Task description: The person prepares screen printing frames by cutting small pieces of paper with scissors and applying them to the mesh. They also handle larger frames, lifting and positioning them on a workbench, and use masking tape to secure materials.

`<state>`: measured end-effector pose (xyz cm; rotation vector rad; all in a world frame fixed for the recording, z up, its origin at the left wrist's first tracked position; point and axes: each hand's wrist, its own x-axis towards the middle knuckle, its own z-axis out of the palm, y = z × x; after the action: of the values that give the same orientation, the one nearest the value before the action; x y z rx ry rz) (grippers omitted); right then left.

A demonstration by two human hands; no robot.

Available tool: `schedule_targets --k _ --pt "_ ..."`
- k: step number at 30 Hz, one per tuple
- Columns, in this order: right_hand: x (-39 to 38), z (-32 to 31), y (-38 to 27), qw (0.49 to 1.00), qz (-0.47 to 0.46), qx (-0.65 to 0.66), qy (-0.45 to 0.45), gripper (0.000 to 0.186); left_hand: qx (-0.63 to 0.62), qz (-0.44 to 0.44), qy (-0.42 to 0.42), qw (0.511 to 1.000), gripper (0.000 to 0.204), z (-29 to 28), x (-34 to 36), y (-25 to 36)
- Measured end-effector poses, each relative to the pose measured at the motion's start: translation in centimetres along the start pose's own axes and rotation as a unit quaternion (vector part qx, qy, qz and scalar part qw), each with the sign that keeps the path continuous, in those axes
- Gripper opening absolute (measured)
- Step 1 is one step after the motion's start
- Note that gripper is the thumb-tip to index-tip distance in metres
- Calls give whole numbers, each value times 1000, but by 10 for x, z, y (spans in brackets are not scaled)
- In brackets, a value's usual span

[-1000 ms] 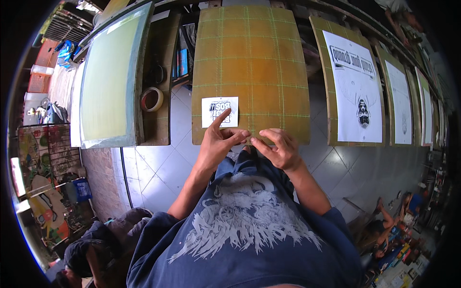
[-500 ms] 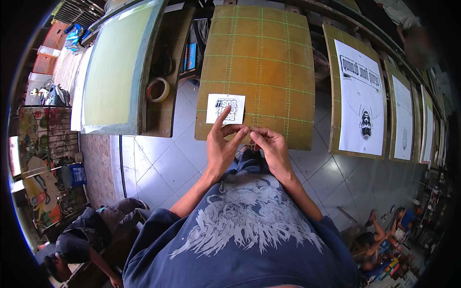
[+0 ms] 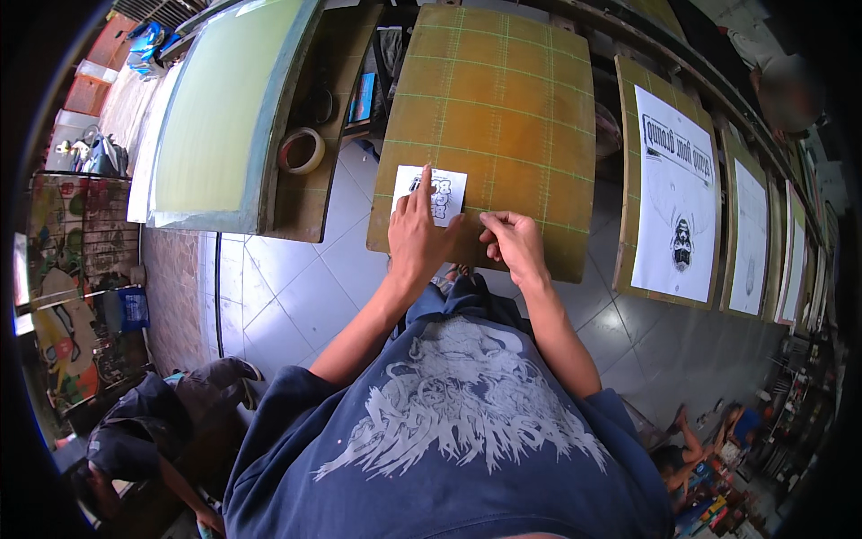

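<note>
A small white paper [image 3: 454,193] with a black printed design lies near the front left of a brown board [image 3: 503,99] marked with green grid lines. My left hand [image 3: 415,241] is over the paper's lower left, its index finger stretched out across the print and the thumb spread to the side. To the right, just above the board's near part, my right hand [image 3: 516,247] is closed in a pinch, thumb against index finger. Whatever those fingertips hold, if anything, is too small to make out.
A pale green framed screen [image 3: 215,126] stands at the left, beside a tape roll [image 3: 301,151] on a dark board. Boards on the right carry large printed sheets [image 3: 675,198]. One person [image 3: 148,427] bends at the lower left; others are at the lower right.
My hands were together at the board's near edge and have parted. The left has moved forward onto the paper; the right has shifted slightly right and forward, still pinching.
</note>
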<state>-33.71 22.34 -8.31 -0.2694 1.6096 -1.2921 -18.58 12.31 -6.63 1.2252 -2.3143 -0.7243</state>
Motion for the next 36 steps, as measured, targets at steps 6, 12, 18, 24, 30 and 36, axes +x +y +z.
schedule_targets --k 6,12,18,24,30,36 --pt "14 3 -6 999 9 -33 4 25 106 -29 -26 994 108 12 8 6" --pt "17 6 -8 999 7 -44 3 25 130 -19 -29 991 103 12 9 8" --pt "19 8 -7 998 4 -56 8 26 141 -15 -62 988 92 9 13 9" --pt "19 13 -6 998 7 -64 -3 27 103 -7 -43 994 86 9 11 2" --pt "24 18 -6 998 19 -39 -35 26 60 7 -29 998 82 8 6 -11" --pt "29 21 -11 999 20 -40 -24 26 71 25 -27 997 92 6 4 -10"
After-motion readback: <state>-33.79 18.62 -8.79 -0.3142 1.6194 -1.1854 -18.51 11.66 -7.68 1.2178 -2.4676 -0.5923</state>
